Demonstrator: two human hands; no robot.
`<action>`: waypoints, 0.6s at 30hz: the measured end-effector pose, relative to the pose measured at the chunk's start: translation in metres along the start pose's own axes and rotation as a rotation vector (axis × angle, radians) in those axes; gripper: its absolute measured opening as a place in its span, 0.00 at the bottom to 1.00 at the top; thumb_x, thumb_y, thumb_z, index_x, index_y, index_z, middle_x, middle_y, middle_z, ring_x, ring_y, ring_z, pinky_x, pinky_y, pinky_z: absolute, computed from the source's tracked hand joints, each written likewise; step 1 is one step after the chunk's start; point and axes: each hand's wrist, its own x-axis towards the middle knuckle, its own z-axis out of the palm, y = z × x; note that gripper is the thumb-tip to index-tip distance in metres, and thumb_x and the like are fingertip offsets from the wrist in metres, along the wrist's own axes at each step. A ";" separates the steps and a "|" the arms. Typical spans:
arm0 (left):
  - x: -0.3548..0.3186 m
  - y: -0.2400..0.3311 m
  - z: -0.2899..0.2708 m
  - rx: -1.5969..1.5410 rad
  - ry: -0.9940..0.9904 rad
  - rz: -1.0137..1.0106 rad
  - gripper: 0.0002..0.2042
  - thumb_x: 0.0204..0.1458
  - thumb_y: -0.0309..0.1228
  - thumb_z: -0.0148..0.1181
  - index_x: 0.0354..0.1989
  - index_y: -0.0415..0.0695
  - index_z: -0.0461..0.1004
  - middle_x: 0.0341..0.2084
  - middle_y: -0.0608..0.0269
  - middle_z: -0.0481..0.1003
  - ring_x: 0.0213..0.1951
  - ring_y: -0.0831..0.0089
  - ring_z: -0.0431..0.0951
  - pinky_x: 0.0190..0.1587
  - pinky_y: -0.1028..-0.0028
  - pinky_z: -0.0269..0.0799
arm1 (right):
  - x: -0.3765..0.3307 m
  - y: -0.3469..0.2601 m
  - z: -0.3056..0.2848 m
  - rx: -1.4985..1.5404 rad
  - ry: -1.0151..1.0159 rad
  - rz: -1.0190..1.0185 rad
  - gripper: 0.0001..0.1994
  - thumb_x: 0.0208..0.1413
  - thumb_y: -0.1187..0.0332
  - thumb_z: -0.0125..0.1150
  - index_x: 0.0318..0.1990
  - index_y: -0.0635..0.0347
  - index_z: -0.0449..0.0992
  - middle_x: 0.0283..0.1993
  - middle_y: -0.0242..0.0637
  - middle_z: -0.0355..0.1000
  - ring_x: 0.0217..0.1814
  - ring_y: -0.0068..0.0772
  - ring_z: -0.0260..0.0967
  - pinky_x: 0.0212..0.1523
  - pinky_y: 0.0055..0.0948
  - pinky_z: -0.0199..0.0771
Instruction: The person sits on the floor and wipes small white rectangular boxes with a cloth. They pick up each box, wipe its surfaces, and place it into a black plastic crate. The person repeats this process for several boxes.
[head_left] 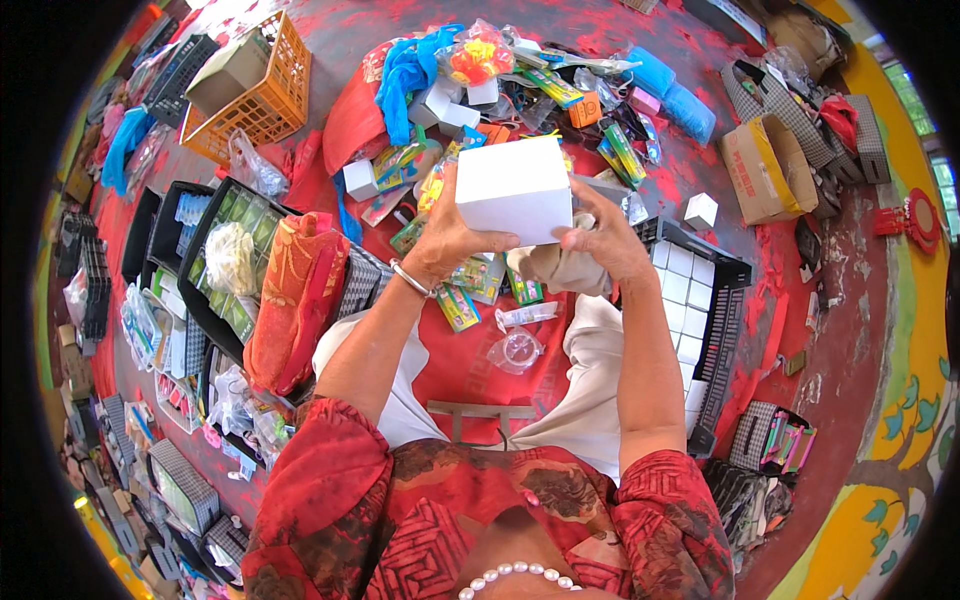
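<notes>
A plain white cardboard box (pixel 513 188) is held up in front of me over a red floor (pixel 700 160). My left hand (pixel 445 240) grips its left and lower side; a thin silver bangle sits on that wrist. My right hand (pixel 605 240) holds the box's lower right corner, fingers curled under it. Below the hands lie small colourful packets (pixel 470 290) and a clear plastic bag (pixel 515 350) between my knees.
A black crate of white boxes (pixel 700 300) stands at my right. Black trays of packets (pixel 225 260) and a folded red-orange cloth (pixel 295 300) lie at my left. An orange basket (pixel 250 90), a heap of toys and packets (pixel 520 90), a brown carton (pixel 765 170).
</notes>
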 end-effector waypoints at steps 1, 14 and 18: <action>0.001 0.001 -0.002 0.023 0.013 0.039 0.43 0.27 0.28 0.75 0.54 0.40 0.54 0.47 0.59 0.65 0.51 0.70 0.66 0.55 0.68 0.62 | 0.004 0.000 -0.009 -0.115 0.020 0.027 0.30 0.42 0.62 0.64 0.56 0.63 0.68 0.45 0.38 0.71 0.47 0.28 0.67 0.48 0.24 0.66; 0.009 -0.021 0.019 0.750 0.000 0.496 0.34 0.29 0.29 0.71 0.49 0.41 0.62 0.43 0.52 0.68 0.47 0.56 0.69 0.52 0.63 0.64 | 0.010 -0.031 0.056 -0.699 0.205 -0.683 0.21 0.42 0.61 0.67 0.44 0.58 0.72 0.44 0.42 0.68 0.48 0.45 0.63 0.52 0.39 0.61; 0.004 -0.023 0.025 0.667 0.077 0.433 0.34 0.29 0.27 0.72 0.49 0.41 0.61 0.44 0.55 0.68 0.48 0.63 0.70 0.52 0.66 0.65 | 0.016 -0.005 0.046 -0.541 0.440 -0.520 0.17 0.45 0.63 0.66 0.41 0.60 0.72 0.37 0.42 0.71 0.39 0.46 0.68 0.42 0.37 0.67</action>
